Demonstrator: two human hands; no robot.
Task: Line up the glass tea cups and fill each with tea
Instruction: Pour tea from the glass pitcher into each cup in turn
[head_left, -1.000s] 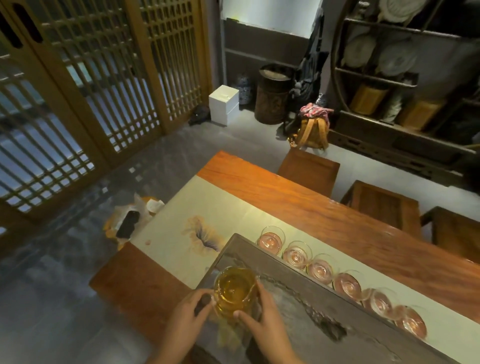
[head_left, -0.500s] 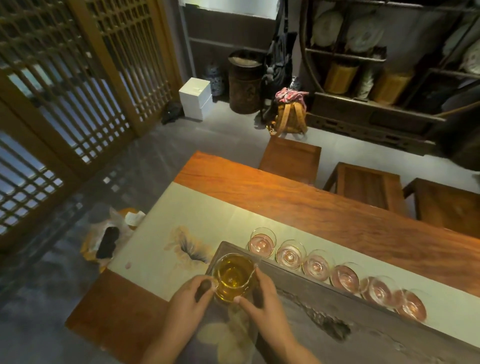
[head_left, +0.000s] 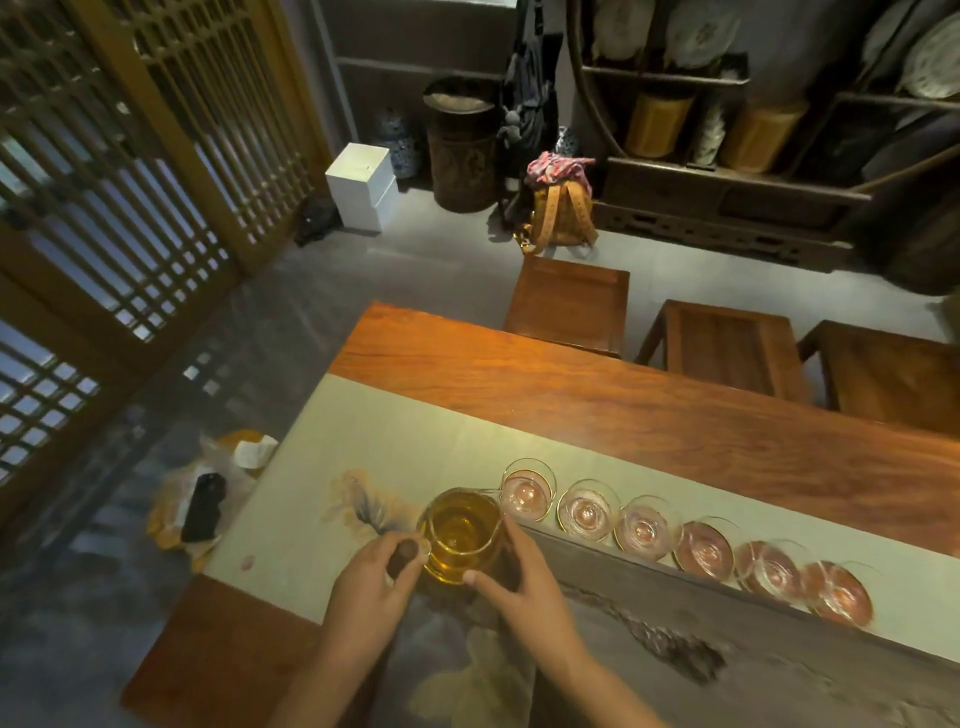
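Holding a round glass pitcher (head_left: 460, 535) full of yellow tea, the left hand (head_left: 371, 587) pinches its dark knob handle and the right hand (head_left: 524, 582) curls fingers against its side. The pitcher's little spout sits right at the first glass cup (head_left: 527, 489), at the end of a row of six shiny, gold-rimmed cups (head_left: 685, 540) running away from the pitcher. Tipping too fast could splash tea past the small rim onto the pale cloth (head_left: 395, 447). Glass is slippery, and bumping one cup could knock its touching neighbours. The dark stone tray (head_left: 649, 587) beside the pitcher looks rough; the wooden table (head_left: 597, 395) looks smooth.
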